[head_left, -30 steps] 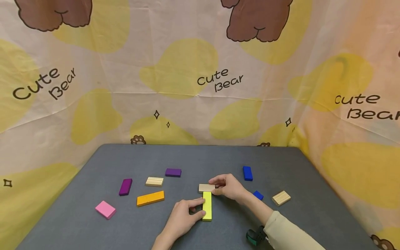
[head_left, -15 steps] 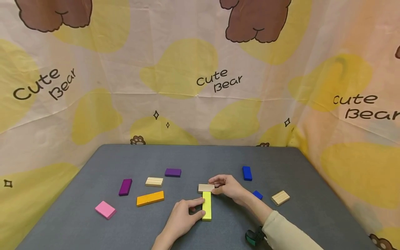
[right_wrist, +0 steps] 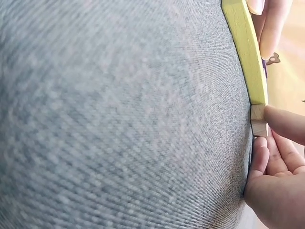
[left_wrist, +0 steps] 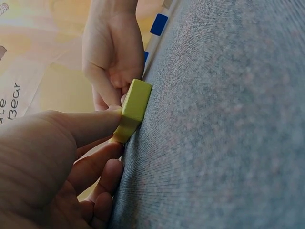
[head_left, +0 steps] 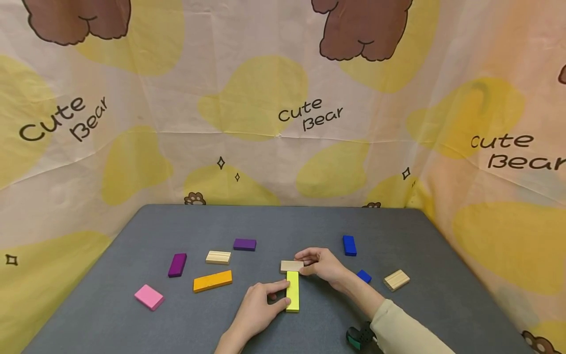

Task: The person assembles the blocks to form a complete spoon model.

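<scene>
A yellow wooden block lies flat on the table, its far end meeting the front side of a plain wooden block set crosswise. Together they form a T-like shape. My left hand holds the yellow block at its left side, index finger towards the far end and thumb nearer me. At the plain block's right end, my right hand pinches it, thumb in front and fingers behind. The right wrist view shows the yellow block touching the plain one; the left wrist view has the thumb on the yellow block.
Left of the hands lie an orange block, a pink block, two purple blocks and a plain block. To the right are two blue blocks and another plain block. A dark strap-like object sits by the right sleeve.
</scene>
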{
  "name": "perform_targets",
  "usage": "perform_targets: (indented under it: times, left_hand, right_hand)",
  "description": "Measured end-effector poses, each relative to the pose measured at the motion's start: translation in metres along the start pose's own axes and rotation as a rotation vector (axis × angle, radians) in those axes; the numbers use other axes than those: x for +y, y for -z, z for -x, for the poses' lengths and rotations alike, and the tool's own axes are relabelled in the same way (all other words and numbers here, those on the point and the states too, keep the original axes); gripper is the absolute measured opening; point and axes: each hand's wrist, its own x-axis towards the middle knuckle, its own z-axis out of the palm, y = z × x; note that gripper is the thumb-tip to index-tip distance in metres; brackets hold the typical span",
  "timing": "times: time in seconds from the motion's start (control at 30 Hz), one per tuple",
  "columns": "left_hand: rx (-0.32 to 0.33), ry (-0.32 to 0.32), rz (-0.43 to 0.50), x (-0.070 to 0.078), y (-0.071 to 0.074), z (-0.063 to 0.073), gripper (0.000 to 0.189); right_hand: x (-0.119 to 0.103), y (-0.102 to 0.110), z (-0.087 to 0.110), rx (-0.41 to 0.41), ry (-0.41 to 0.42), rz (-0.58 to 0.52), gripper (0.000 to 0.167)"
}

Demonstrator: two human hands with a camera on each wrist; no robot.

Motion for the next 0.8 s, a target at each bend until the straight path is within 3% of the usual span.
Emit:
perform_targets:
  times: [0.8]
  left_hand:
    - [0.002,-0.018,-0.018,0.0024,0.0010,0.0020,0.039]
  right_hand:
    - [-0.0002,0.0010,0.0036,0.020,0.007,-0.042,0.035]
